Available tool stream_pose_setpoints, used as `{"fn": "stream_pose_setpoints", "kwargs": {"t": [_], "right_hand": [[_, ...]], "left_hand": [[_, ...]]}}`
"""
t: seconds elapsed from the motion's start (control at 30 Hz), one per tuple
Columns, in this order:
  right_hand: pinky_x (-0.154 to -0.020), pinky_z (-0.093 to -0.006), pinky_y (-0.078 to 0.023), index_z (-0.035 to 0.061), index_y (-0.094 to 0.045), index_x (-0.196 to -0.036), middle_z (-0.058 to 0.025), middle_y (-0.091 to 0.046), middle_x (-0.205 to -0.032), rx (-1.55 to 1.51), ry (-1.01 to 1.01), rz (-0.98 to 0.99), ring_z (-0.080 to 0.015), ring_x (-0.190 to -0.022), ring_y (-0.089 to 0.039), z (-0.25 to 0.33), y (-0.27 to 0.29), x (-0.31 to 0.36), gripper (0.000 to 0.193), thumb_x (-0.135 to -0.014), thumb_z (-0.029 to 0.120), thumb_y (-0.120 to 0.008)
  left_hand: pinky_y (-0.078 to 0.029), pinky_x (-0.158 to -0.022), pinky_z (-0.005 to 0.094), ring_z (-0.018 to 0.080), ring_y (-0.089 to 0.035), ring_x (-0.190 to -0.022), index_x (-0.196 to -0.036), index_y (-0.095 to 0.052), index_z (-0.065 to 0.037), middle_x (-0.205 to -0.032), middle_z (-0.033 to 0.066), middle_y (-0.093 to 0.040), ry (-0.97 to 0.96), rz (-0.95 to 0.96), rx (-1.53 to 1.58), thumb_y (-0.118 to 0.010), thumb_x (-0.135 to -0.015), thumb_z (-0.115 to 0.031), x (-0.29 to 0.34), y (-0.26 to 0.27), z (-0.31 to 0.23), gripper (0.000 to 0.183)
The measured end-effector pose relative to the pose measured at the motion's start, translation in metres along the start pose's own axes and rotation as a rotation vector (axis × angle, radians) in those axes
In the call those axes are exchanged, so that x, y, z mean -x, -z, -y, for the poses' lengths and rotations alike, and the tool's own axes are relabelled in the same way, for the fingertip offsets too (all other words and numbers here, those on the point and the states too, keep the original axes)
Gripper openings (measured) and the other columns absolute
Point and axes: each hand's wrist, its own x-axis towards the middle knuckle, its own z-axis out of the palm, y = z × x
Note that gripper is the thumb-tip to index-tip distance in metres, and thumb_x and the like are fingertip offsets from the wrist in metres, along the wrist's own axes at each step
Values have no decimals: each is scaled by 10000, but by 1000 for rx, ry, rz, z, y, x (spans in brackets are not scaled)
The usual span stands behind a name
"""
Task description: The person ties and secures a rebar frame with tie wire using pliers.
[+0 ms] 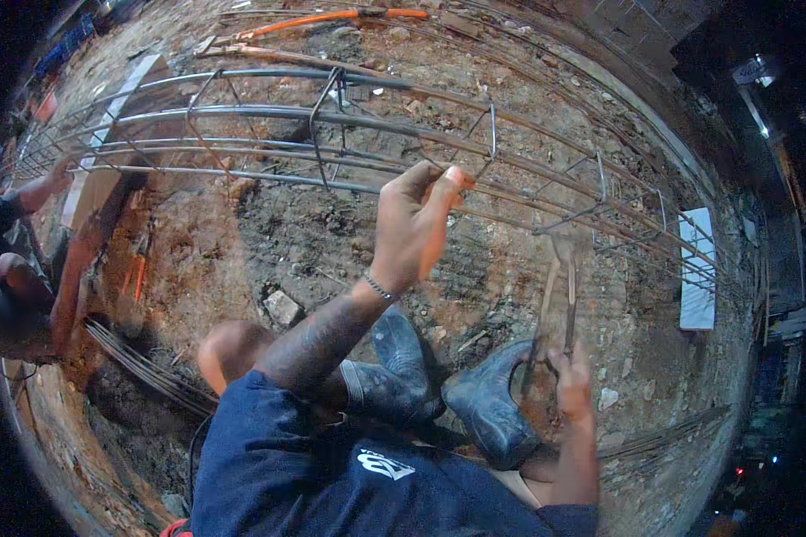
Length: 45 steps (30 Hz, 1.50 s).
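A long cage of steel reinforcing bars (269,114) with square stirrups (316,125) crosses in front of me from left to right. At the cage's near side my left hand (412,219) is closed, thumb and fingers pinched together. Whatever sits between its fingertips is too small to make out. Lower and to the right, my right hand (571,380) grips the handles of long metal pincers (564,286). Motion smears the pincers, whose head points up toward the cage's near bars. Whether the jaws touch a bar is unclear.
A pale beam (125,112) lies under the cage's left end, a white block (697,268) under its right. At far left crouches another person, one hand (58,174) near the cage. Orange-handled pliers (139,268), a rod bundle (148,371), a stone (282,307) and an orange pipe (331,20) are around.
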Motion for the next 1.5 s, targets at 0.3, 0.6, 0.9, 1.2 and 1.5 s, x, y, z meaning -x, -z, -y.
{"fn": "stream_pose_setpoints", "kwargs": {"t": [0.3, 0.6, 0.9, 1.2, 1.5], "right_hand": [[-971, -360, -371, -24, -320, -1259, -210, -548, -1175, 54, -86, 527, -257, -1079, -533, 146, -14, -18, 500, -788, 108, -422], [-944, -325, -392, -5, -267, -1320, -205, -556, -1181, 194, -147, 548, -240, -1082, -534, 177, -12, -14, 586, -774, 132, -429], [-906, -309, -421, -27, -283, -1310, -203, -571, -1159, 168, -166, 550, -226, -1059, -545, 192, -20, -20, 579, -761, 106, -407], [-944, -323, -381, -34, -302, -1286, -190, -582, -1145, 212, -152, 557, -233, -1069, -529, 188, -24, -23, 561, -761, 129, -416], [-954, -316, -341, -21, -372, -1212, -169, -600, -1114, 335, -127, 509, -199, -1044, -533, 196, -24, -18, 501, -737, 122, -444]], "left_hand": [[-431, -618, 225, 72, -551, -685, -899, -639, 9, -731, 43, -623, 59, 14, 5, -532, -898, -246, 3, 7, 2, 276], [-433, -600, 230, 70, -545, -655, -899, -644, 13, -695, 48, -616, 55, 49, 0, -531, -896, -234, -2, 11, 4, 272], [-444, -624, 237, 77, -552, -688, -915, -651, 20, -762, 56, -638, 81, 101, -8, -526, -896, -219, -2, 14, 0, 270], [-450, -641, 241, 85, -559, -711, -937, -653, 21, -814, 52, -652, 83, 106, -4, -513, -901, -214, 0, 16, -4, 276], [-458, -657, 238, 84, -566, -720, -953, -646, 27, -841, 61, -661, 63, 113, 18, -526, -902, -233, 0, 11, -2, 291]]}}
